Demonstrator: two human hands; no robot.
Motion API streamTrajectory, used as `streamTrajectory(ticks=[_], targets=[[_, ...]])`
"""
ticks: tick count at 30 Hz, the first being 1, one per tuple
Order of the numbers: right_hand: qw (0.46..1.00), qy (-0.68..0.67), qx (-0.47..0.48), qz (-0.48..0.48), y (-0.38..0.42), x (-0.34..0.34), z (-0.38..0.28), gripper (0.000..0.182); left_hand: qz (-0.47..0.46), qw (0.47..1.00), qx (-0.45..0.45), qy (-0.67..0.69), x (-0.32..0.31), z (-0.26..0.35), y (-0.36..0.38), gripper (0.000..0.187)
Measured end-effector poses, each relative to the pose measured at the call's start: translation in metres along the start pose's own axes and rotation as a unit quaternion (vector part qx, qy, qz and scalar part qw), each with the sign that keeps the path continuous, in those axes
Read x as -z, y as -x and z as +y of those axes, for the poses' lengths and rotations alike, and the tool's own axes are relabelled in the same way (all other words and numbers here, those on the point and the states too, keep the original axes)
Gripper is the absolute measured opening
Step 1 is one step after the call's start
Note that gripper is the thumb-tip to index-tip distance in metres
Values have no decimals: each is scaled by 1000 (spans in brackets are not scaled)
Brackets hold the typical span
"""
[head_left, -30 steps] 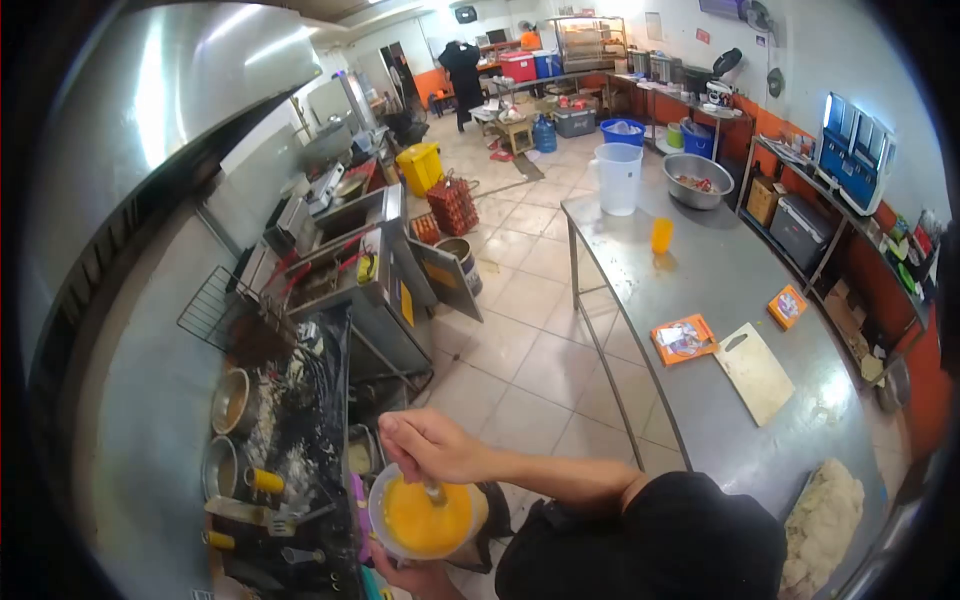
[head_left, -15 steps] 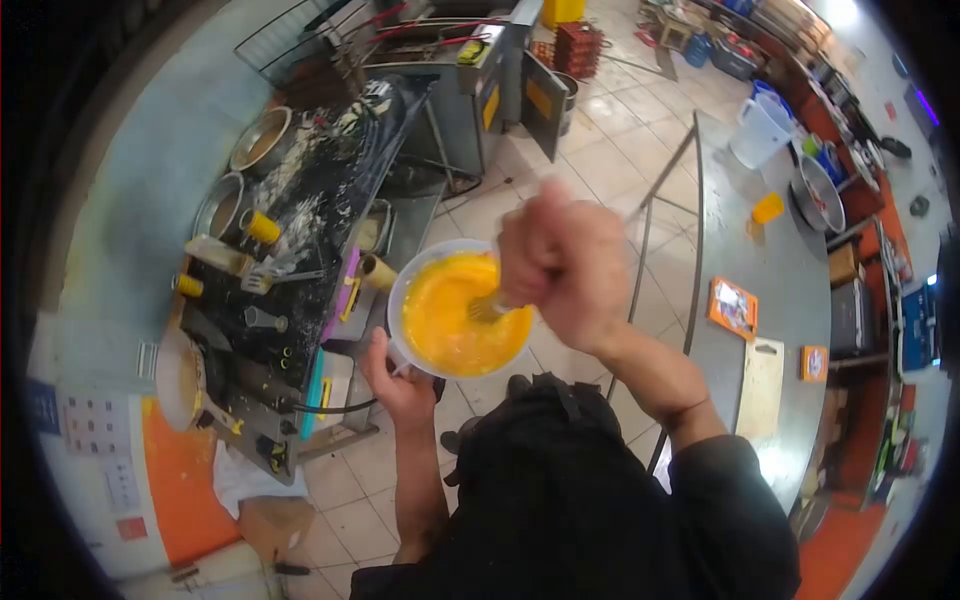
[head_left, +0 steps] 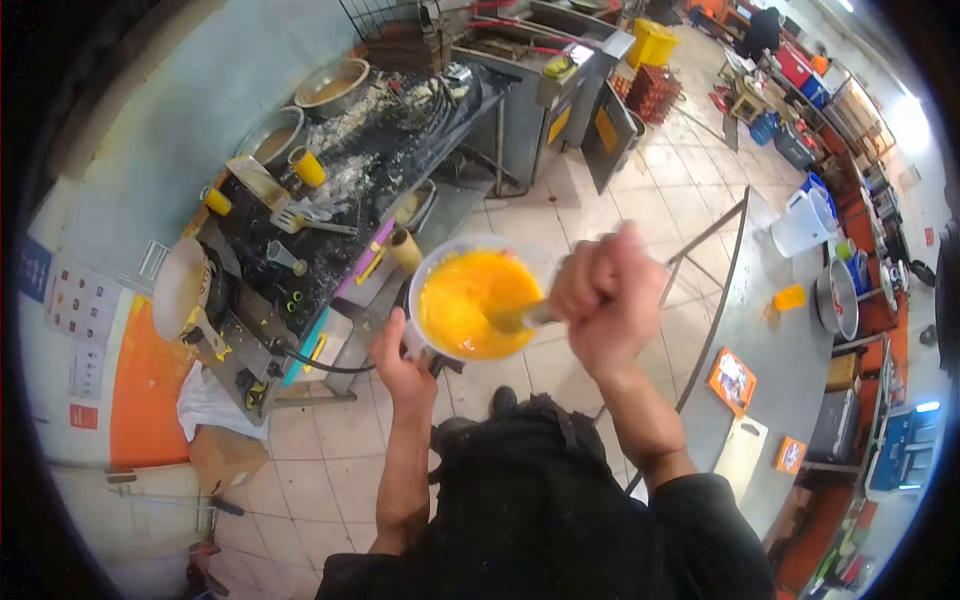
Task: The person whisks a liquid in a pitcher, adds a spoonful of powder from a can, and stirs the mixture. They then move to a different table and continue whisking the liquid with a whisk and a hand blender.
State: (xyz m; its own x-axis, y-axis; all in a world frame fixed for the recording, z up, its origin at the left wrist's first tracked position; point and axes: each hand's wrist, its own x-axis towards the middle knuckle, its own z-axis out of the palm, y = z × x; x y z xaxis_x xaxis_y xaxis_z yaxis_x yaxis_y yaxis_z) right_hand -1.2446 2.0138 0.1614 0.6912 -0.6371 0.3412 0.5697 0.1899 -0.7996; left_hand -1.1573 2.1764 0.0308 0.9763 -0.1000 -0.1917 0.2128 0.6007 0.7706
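A white container [head_left: 432, 262] filled with bright orange-yellow liquid [head_left: 470, 305] is held out in front of my body. My left hand [head_left: 405, 365] is closed on its near left side, at the handle. My right hand [head_left: 610, 300] is closed around the handle of a whisk [head_left: 525, 317], whose blurred head dips into the liquid at the container's right part. Just left of the container stands a tan cylinder [head_left: 405, 250].
A floury black worktop [head_left: 335, 200] at left holds metal bowls, a spatula [head_left: 310, 220] and yellow cups. At right, a metal table [head_left: 745, 320] carries a clear jug [head_left: 803, 225], orange boxes and a cutting board [head_left: 742, 452]. A person [head_left: 762, 32] is far back.
The view has shifted, so the surroundings sit differently in the frame. My right hand and the whisk have moved to the right and lower relative to the container. My left hand keeps its hold.
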Motion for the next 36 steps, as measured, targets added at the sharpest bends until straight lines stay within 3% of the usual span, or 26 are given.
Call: streamTrajectory(ticks=[4, 6, 8, 10, 11, 12, 14, 16, 18, 19, 20, 22, 24, 26, 27, 28, 29, 30, 32, 33, 34, 36], targets=[[990, -129, 42, 38, -4, 3, -13, 48, 11, 1000, 23, -16, 14, 5, 4, 21], [999, 21, -4, -26, -1, -10, 17, 50, 15, 999, 26, -21, 18, 7, 1, 20], [998, 9, -47, -40, -5, -15, -8, 48, 14, 999, 22, -19, 16, 7, -4, 20], [996, -87, -1, 21, -13, -11, -34, 47, -43, 998, 43, -33, 26, 11, 1, 19], [997, -72, 25, 2, -17, -3, -32, 47, -35, 998, 44, -35, 29, 12, 3, 19], [997, 4, 25, 74, -12, -18, -14, 47, -26, 999, 25, -25, 28, 12, 3, 18], [996, 4, -62, -69, -7, -6, 19, 46, -22, 1000, 1, -11, 26, 12, 3, 17], [993, -16, -98, -66, -17, -8, -14, 46, -17, 999, -5, -47, 21, 16, 3, 17], [994, -105, -19, -31, -28, -5, -35, 47, 0, 1000, 9, -30, 12, 25, 8, 17], [991, -127, -24, 23, -27, -8, -24, 48, 22, 999, 26, -13, 13, 27, 14, 17], [997, 45, 18, 55, -20, -12, 8, 48, 24, 999, 30, -15, 23, 24, 12, 17], [995, -13, -85, -56, -9, -20, 18, 48, -50, 999, 5, -11, 33, 24, 0, 16], [992, -33, -109, -52, -15, -15, -7, 48, -45, 999, 1, -24, 25, 22, 1, 18], [993, -116, -9, -15, -20, -12, -21, 48, 69, 997, 12, -26, 23, 23, 9, 23], [994, -88, -38, 57, -16, -18, -8, 47, 59, 998, 15, -21, 25, 26, 11, 26], [998, 57, 1, 7, -10, -24, 18, 45, 65, 998, 15, -21, 24, 25, 11, 26], [997, 61, -35, -40, -5, -19, 20, 45, 78, 997, -14, -17, 19, 23, 9, 17], [991, 59, -67, -95, 0, -20, 19, 44, 93, 994, -53, -12, 16, 24, 4, 23], [1000, -14, -23, -14, -1, -25, -9, 45, 115, 989, -90, -6, 29, 21, 0, 26], [998, -30, -35, -36, -3, -28, 0, 45, 61, 997, -51, -11, 44, 19, -1, 18], [998, 47, 14, -30, -3, -31, 11, 46, 9, 1000, -8, -17, 49, 24, 4, 16], [972, 201, 124, -13, 0, -35, 25, 48, 53, 998, -32, -5, 29, 32, 17, 19]])
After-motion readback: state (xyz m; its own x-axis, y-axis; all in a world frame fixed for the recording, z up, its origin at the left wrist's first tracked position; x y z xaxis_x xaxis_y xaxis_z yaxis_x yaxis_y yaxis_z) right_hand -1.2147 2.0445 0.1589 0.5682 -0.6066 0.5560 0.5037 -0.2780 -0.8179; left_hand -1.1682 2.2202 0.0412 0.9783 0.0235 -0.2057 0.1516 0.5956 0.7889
